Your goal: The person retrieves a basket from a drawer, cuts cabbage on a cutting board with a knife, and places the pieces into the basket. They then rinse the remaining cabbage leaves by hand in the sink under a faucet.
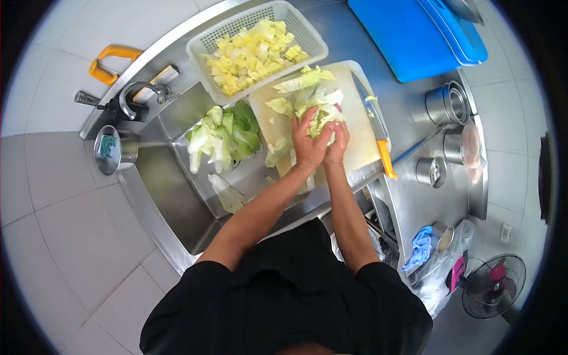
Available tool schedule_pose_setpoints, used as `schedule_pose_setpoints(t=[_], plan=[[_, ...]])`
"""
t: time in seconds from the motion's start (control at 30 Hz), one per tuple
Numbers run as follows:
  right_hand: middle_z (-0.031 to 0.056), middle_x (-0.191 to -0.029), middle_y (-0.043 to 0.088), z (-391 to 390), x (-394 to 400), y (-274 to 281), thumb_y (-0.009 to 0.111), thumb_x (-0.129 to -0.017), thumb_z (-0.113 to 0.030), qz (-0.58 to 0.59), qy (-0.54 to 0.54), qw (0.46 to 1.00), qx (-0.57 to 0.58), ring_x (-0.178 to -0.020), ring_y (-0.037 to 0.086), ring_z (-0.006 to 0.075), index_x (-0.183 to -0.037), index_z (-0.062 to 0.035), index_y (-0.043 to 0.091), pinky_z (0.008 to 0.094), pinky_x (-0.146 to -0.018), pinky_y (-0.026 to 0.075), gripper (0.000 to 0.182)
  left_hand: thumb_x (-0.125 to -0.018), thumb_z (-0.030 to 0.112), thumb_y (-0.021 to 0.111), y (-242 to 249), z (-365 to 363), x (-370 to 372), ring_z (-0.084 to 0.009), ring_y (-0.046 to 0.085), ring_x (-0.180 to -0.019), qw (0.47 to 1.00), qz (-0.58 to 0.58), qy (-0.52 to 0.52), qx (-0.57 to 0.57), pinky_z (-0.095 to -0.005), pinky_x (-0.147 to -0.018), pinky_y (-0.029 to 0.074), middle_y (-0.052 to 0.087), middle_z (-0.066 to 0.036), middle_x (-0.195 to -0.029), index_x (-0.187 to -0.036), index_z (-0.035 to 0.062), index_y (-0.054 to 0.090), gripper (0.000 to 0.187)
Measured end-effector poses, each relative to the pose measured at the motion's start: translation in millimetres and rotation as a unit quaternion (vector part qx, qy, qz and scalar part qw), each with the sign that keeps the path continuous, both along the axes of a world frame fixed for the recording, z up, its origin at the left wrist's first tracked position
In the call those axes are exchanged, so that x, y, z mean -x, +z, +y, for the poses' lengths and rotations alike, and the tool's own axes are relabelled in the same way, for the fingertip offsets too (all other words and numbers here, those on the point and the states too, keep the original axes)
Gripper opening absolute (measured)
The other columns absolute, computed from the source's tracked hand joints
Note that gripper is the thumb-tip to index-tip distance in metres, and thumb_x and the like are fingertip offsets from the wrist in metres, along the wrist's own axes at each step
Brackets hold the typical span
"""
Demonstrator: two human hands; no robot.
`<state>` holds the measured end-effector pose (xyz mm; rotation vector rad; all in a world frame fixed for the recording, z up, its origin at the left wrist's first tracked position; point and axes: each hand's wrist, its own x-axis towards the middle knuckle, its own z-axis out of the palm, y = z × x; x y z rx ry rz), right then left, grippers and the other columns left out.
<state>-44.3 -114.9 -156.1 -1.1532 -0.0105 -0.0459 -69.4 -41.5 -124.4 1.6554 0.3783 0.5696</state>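
Both my hands are over the white cutting board (360, 142), gathering a pile of cut napa cabbage (322, 112) between them. My left hand (310, 141) curls round the near left side of the pile. My right hand (338, 137) closes in from the right, its fingers partly hidden by leaves. Loose cabbage pieces lie on the board around the pile. A knife (386, 158) with an orange handle rests along the board's right edge, with scraps on its blade. Beyond the board, a pale perforated basket (316, 47) holds many chopped yellow cabbage pieces.
Left of the board, whole cabbage leaves (225, 139) and one loose leaf (227, 194) lie in the steel sink (165, 195), below a faucet (127, 100). A blue bin (402, 41) stands at the back right. Metal pots (436, 106) and a blue cloth (420, 247) line the right counter.
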Motion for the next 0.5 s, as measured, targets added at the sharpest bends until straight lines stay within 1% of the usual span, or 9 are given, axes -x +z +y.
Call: schedule_pose_setpoints(t=[0.07,0.1,0.2,0.23,0.3,0.37,0.4,0.47,0.5], plan=[[0.0092,-0.114,0.059,18.8,-21.1,33.4,0.045,-0.092,-0.019,-0.037,0.01,0.999,0.007,-0.1,0.054,0.0161,-0.119,0.0075,0.054,0.0277,-0.09,0.04,0.039,-0.074,0.021,0.071,30.2,11.5,-13.4,-0.0322,0.051,-0.106,0.998,-0.042,0.008,0.051,-0.039,-0.093,0.04,0.05,-0.019,-0.11,-0.118,0.0015,0.056,0.051],[0.0104,-0.117,0.058,33.4,-36.1,60.1,0.046,-0.092,-0.02,-0.061,0.015,0.997,0.034,-0.102,0.054,0.017,-0.121,0.0078,0.053,0.0279,-0.092,0.04,0.04,-0.074,0.02,0.072,35.3,22.4,-30.5,-0.0305,0.05,-0.107,0.993,-0.056,0.014,0.1,-0.0394,-0.093,0.04,0.05,-0.018,-0.111,-0.12,0.0005,0.055,0.053],[0.0151,-0.122,0.057,85.7,-92.7,120.7,0.054,-0.09,-0.03,-0.025,0.077,0.989,0.121,-0.111,0.051,0.0199,-0.125,0.0054,0.052,0.0294,-0.096,0.038,0.05,-0.079,0.034,0.068,78.8,83.9,-82.0,-0.0353,0.038,-0.125,0.991,-0.056,0.027,0.117,-0.0405,-0.103,0.032,0.039,-0.027,-0.131,-0.134,0.0003,0.041,0.069],[0.0174,-0.121,0.057,106.6,-124.1,113.1,0.056,-0.089,-0.037,-0.001,0.055,0.991,0.119,-0.112,0.05,0.0215,-0.123,0.0047,0.054,0.0295,-0.096,0.037,0.054,-0.081,0.039,0.066,83.3,108.8,-100.0,-0.0365,0.033,-0.131,0.991,-0.044,0.019,0.126,-0.0406,-0.106,0.028,0.033,-0.029,-0.139,-0.138,0.0001,0.035,0.076],[0.0194,-0.117,0.06,115.5,-171.7,107.1,0.057,-0.087,-0.043,0.013,0.088,0.978,0.19,-0.108,0.054,0.0224,-0.116,0.0059,0.058,0.0304,-0.094,0.039,0.057,-0.083,0.047,0.061,92.1,145.8,-111.7,-0.0355,0.023,-0.137,0.987,0.106,0.089,0.084,-0.0406,-0.11,0.021,0.021,-0.028,-0.147,-0.142,-0.0007,0.027,0.083],[0.0153,-0.11,0.063,88.1,-182.7,104.0,0.057,-0.087,-0.041,-0.047,0.033,0.967,0.25,-0.101,0.055,0.0197,-0.111,0.0044,0.061,0.0289,-0.089,0.041,0.051,-0.081,0.046,0.064,88.6,168.9,-79.0,-0.0365,0.024,-0.136,0.989,0.044,0.133,-0.041,-0.042,-0.111,0.02,0.016,-0.027,-0.148,-0.142,-0.0023,0.025,0.087],[0.0112,-0.103,0.065,67.4,-188.6,92.5,0.057,-0.088,-0.039,-0.097,-0.022,0.945,0.313,-0.094,0.056,0.0169,-0.105,0.003,0.064,0.0274,-0.085,0.042,0.046,-0.08,0.046,0.066,84.1,170.1,-56.0,-0.0371,0.022,-0.137,0.995,0.017,0.09,-0.037,-0.0444,-0.111,0.018,0.014,-0.028,-0.148,-0.141,-0.0023,0.025,0.088],[0.0135,-0.094,0.067,21.6,-200.2,26.0,0.06,-0.085,-0.044,-0.006,-0.076,0.897,0.435,-0.087,0.06,0.0202,-0.096,0.0024,0.067,0.0275,-0.081,0.044,0.048,-0.075,0.047,0.07,50.0,148.4,1.4,-0.0396,0.017,-0.137,0.999,0.002,0.031,-0.025,-0.0493,-0.111,0.015,0.011,-0.031,-0.146,-0.14,-0.0022,0.027,0.092],[0.0146,-0.096,0.067,16.5,-196.0,-7.5,0.061,-0.083,-0.044,0.036,-0.048,0.87,0.49,-0.091,0.06,0.0227,-0.096,0.0014,0.066,0.0311,-0.083,0.044,0.048,-0.071,0.049,0.073,21.7,126.5,29.8,-0.0415,0.014,-0.137,1.0,0.012,0.012,-0.021,-0.0519,-0.11,0.013,0.011,-0.033,-0.145,-0.139,-0.0022,0.028,0.095]])
